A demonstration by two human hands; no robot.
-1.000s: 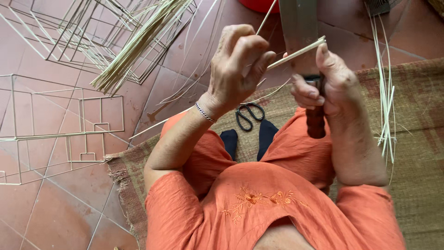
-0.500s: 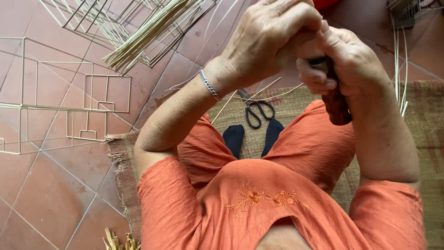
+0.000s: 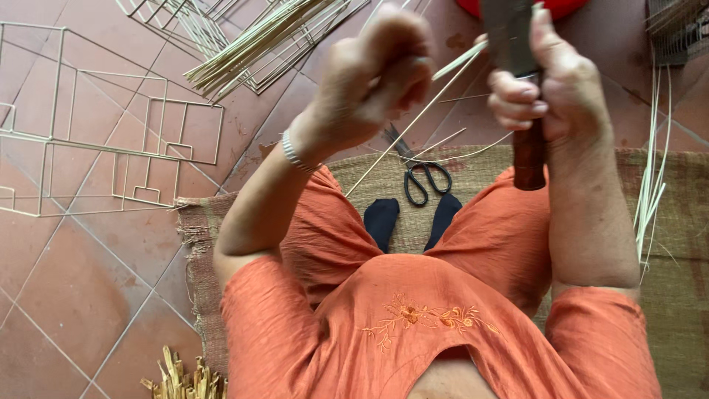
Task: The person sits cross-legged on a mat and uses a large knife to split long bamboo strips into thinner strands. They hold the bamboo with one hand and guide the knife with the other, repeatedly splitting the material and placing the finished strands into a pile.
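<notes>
My right hand (image 3: 543, 89) grips a knife by its dark red-brown wooden handle (image 3: 529, 159), blade pointing up out of the frame top. My left hand (image 3: 377, 70) is blurred and closed on a thin pale bamboo strip (image 3: 413, 122) that runs from the knife blade down toward my lap. The two hands are a short way apart, above my knees in orange clothing. Black-handled scissors (image 3: 419, 174) lie on the woven mat (image 3: 665, 244) just beyond my black-socked feet (image 3: 382, 220).
Bamboo-stick frames (image 3: 111, 148) lie on the terracotta tile floor at left, with a bundle of split bamboo sticks (image 3: 251, 44) above them. Loose strips (image 3: 650, 177) rest at the right on the mat. Shavings (image 3: 181, 380) pile at bottom left. A red object (image 3: 561, 7) is at the top.
The hands were apart, came together around the knife, and have now separated again, the left hand pulling left with the strip. The view has shifted slightly.
</notes>
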